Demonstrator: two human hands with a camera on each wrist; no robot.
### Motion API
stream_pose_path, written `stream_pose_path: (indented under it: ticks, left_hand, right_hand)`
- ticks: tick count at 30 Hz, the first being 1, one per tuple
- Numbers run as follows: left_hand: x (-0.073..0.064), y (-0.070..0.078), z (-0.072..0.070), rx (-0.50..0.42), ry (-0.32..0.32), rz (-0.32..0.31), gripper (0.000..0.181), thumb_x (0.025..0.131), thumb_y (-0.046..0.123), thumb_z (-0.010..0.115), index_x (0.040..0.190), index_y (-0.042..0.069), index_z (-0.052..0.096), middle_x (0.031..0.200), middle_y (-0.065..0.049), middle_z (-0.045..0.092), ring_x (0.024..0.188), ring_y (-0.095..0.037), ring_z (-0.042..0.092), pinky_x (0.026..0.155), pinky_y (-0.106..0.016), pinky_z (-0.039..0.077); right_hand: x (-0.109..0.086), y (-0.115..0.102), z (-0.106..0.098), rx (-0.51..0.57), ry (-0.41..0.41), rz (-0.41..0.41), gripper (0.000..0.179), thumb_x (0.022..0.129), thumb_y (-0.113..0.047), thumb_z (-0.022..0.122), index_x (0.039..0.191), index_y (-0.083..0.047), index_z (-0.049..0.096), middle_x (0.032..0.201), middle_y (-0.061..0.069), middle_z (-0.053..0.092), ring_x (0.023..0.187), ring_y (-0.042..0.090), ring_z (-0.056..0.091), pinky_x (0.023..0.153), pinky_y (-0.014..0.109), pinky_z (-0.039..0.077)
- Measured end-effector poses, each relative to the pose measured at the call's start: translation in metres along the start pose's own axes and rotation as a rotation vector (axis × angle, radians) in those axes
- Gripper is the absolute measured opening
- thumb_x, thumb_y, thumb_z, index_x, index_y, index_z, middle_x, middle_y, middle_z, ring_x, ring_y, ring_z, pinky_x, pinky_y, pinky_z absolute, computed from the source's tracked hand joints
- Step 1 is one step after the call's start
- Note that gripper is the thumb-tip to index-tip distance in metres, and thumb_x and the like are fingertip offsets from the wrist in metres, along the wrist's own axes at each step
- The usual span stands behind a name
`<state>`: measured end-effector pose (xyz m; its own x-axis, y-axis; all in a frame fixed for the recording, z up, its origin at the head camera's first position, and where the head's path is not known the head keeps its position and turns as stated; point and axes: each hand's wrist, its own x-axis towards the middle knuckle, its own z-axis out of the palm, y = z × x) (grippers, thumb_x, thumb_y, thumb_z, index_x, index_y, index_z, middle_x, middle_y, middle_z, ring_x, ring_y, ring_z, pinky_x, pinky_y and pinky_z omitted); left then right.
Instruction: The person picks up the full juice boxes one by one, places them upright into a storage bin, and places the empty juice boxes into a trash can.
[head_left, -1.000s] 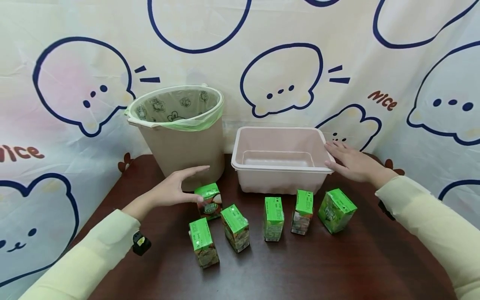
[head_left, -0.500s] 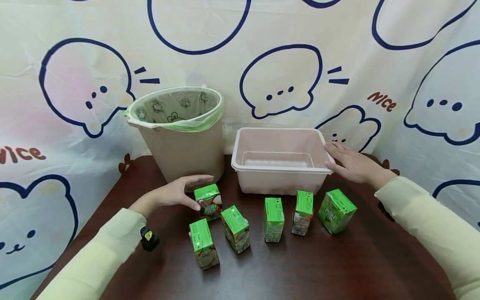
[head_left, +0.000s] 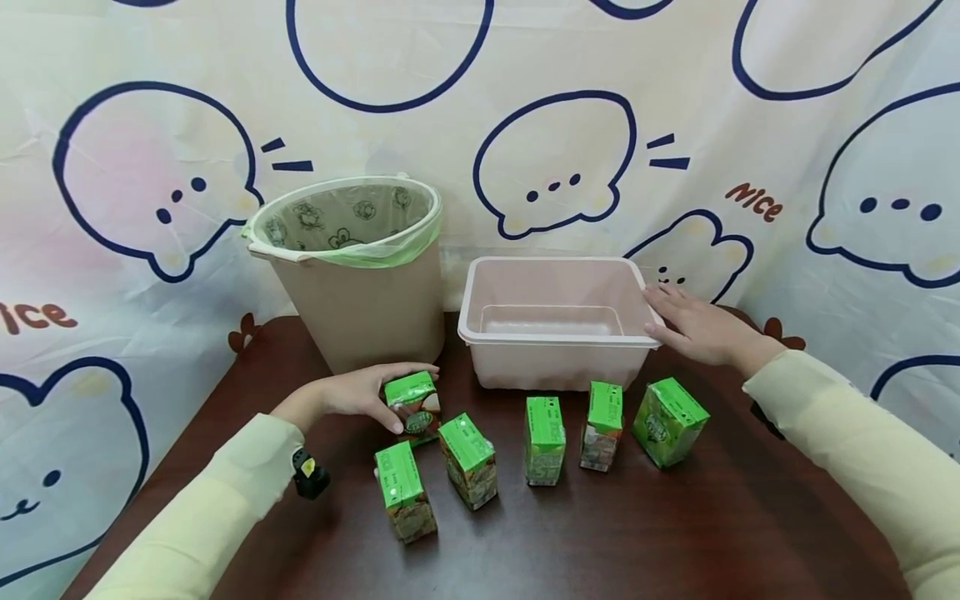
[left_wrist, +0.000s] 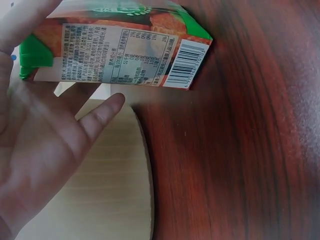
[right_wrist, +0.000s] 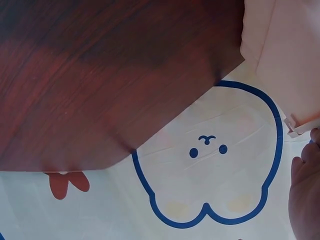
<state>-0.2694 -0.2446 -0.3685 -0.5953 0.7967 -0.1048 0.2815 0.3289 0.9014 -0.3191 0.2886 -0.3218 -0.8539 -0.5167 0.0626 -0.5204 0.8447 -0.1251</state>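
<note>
My left hand (head_left: 354,393) is around a small juice box (head_left: 414,408) with a green top, at the foot of the waste bin. In the left wrist view the thumb lies across one side of this carton (left_wrist: 120,52) and fingers pass behind it; ingredient text and a barcode face the camera. My right hand (head_left: 701,327) rests with straight fingers on the right rim of a pale pink plastic tub (head_left: 555,367). Only part of that hand (right_wrist: 306,192) shows in the right wrist view, beside the tub's edge.
A beige waste bin (head_left: 367,308) with a green liner stands back left. Several more juice boxes stand in front, among them one carton (head_left: 405,492) nearest me and a greener one (head_left: 670,422) at right. A patterned cloth (head_left: 555,50) hangs behind the dark wooden table (head_left: 600,542).
My left hand has moved down and right, from above the juice box to around it, with the thumb now across its front. The right hand stays on the tub's rim.
</note>
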Motion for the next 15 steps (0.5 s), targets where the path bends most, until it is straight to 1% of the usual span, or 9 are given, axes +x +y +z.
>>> stream_pose_path:
  ticks: [3, 6, 12, 15]
  left_hand:
    - [0.0009, -0.0026, 0.0000, -0.031, -0.030, -0.003, 0.088, 0.078, -0.006, 0.076, 0.151, 0.001, 0.027, 0.150, -0.025, 0.030, 0.120, -0.018, 0.046, 0.095, -0.030, 0.045]
    - [0.0013, -0.0036, -0.0010, -0.048, -0.048, -0.012, 0.089, 0.078, -0.007, 0.076, 0.151, -0.001, 0.026, 0.146, -0.023, 0.036, 0.115, -0.018, 0.047, 0.092, -0.032, 0.047]
    - [0.0016, -0.0013, -0.0048, -0.048, -0.086, -0.028, 0.089, 0.078, -0.007, 0.074, 0.151, 0.000, 0.025, 0.146, -0.023, 0.036, 0.117, -0.019, 0.046, 0.096, -0.031, 0.043]
    - [0.0023, -0.0006, -0.0057, -0.046, -0.101, -0.034, 0.088, 0.078, -0.006, 0.074, 0.151, 0.001, 0.026, 0.144, -0.020, 0.039, 0.117, -0.020, 0.046, 0.097, -0.032, 0.043]
  right_hand:
    - [0.0001, -0.0007, -0.0007, -0.020, -0.005, -0.006, 0.074, 0.100, -0.051, 0.040, 0.155, -0.006, 0.019, 0.159, 0.021, 0.015, 0.145, 0.040, 0.010, 0.111, 0.063, 0.014]
    - [0.0000, -0.0013, -0.0016, -0.039, -0.006, -0.013, 0.074, 0.100, -0.051, 0.040, 0.154, -0.004, 0.020, 0.158, 0.021, 0.016, 0.145, 0.040, 0.010, 0.111, 0.062, 0.014]
    - [0.0001, -0.0001, -0.0007, -0.051, -0.003, -0.022, 0.074, 0.100, -0.050, 0.040, 0.154, -0.003, 0.020, 0.158, 0.021, 0.016, 0.145, 0.041, 0.011, 0.112, 0.061, 0.013]
    - [-0.0004, 0.0017, 0.0013, -0.047, 0.005, -0.029, 0.074, 0.100, -0.049, 0.041, 0.154, -0.003, 0.020, 0.158, 0.021, 0.017, 0.144, 0.041, 0.012, 0.112, 0.061, 0.013]
